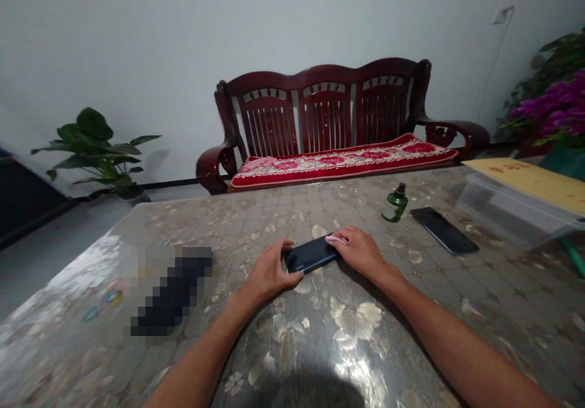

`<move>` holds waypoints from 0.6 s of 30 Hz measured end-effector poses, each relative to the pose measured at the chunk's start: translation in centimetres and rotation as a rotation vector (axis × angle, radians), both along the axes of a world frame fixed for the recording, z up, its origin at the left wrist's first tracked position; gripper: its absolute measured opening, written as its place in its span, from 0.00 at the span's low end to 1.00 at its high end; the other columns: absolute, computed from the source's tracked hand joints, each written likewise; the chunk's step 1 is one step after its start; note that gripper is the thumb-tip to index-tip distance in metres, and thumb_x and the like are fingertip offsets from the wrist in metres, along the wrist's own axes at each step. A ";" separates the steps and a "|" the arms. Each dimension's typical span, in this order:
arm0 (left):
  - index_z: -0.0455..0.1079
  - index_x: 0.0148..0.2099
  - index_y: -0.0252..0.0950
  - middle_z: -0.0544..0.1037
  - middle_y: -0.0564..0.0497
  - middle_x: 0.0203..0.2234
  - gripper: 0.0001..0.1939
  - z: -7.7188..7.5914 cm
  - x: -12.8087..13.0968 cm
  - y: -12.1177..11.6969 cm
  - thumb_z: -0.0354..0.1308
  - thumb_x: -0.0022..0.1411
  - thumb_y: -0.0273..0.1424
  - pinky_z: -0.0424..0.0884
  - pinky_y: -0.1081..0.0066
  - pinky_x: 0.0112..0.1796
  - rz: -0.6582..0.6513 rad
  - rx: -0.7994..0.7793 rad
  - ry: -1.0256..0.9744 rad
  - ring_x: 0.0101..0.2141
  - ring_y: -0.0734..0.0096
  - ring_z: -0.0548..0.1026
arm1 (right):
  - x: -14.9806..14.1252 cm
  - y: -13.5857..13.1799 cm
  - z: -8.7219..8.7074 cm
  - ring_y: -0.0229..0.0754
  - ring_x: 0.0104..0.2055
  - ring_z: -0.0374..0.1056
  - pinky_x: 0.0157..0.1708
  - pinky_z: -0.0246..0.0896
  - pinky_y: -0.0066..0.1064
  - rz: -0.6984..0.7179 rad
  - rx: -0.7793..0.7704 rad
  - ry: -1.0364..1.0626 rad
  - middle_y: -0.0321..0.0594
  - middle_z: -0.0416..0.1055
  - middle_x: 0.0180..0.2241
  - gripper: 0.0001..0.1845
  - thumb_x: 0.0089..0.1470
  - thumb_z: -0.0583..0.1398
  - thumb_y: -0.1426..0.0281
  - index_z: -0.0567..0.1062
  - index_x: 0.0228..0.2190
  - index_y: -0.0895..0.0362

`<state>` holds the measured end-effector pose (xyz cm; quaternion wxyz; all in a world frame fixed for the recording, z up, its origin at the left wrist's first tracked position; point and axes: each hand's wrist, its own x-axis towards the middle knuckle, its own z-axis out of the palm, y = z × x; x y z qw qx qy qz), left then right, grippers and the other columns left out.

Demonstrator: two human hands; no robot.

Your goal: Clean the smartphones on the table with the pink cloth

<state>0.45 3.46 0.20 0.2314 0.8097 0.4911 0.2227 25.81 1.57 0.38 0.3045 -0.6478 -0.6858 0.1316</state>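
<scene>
A dark smartphone [312, 255] lies back side up on the table in front of me, a small pale mark near its left end. My left hand [273, 268] grips the phone's left end, thumb along the near edge and fingers at the far edge. At the other end, my right hand [359, 250] pinches a thin pink piece [337, 239], like a folded cloth or pad, against the phone's surface. Most of that piece is hidden under the fingers.
Right of my hands stand a green spray bottle [395, 204], a second dark phone [443, 231] and a clear plastic box [512, 207] with a yellow lid. On the left are a pixelated dark object [176, 292] and coloured bands [91, 313]. A wooden bench [320, 109] stands beyond the table.
</scene>
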 end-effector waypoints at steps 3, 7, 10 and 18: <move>0.65 0.52 0.37 0.80 0.44 0.45 0.30 0.3 0.0 0.4 0.67 0.46 0.34 0.73 0.58 0.49 0.008 -0.056 -0.018 0.46 0.54 0.78 | 0.0 0.4 0.3 0.41 0.36 0.71 0.35 0.58 0.28 -0.032 -0.023 0.089 0.37 0.78 0.32 0.11 0.59 0.61 0.61 0.82 0.33 0.53; 0.66 0.51 0.36 0.80 0.44 0.44 0.28 0.6 -0.1 0.8 0.66 0.47 0.35 0.73 0.58 0.50 0.014 -0.100 -0.059 0.47 0.54 0.78 | 0.0 0.7 0.4 0.41 0.34 0.71 0.33 0.56 0.28 -0.054 -0.019 0.176 0.37 0.78 0.32 0.12 0.59 0.62 0.60 0.82 0.32 0.52; 0.67 0.50 0.36 0.80 0.43 0.44 0.27 0.6 -0.1 1.0 0.66 0.48 0.36 0.73 0.57 0.50 0.022 -0.127 -0.093 0.47 0.53 0.78 | -0.1 1.0 0.3 0.41 0.35 0.71 0.33 0.56 0.28 -0.061 0.016 0.184 0.38 0.79 0.32 0.12 0.58 0.62 0.60 0.83 0.32 0.53; 0.69 0.52 0.36 0.80 0.42 0.47 0.28 0.1 -0.1 0.9 0.65 0.48 0.37 0.73 0.58 0.50 0.022 -0.126 -0.105 0.46 0.53 0.78 | 0.3 0.9 0.3 0.42 0.34 0.71 0.32 0.56 0.28 -0.033 -0.004 0.139 0.38 0.79 0.32 0.15 0.59 0.61 0.57 0.82 0.32 0.52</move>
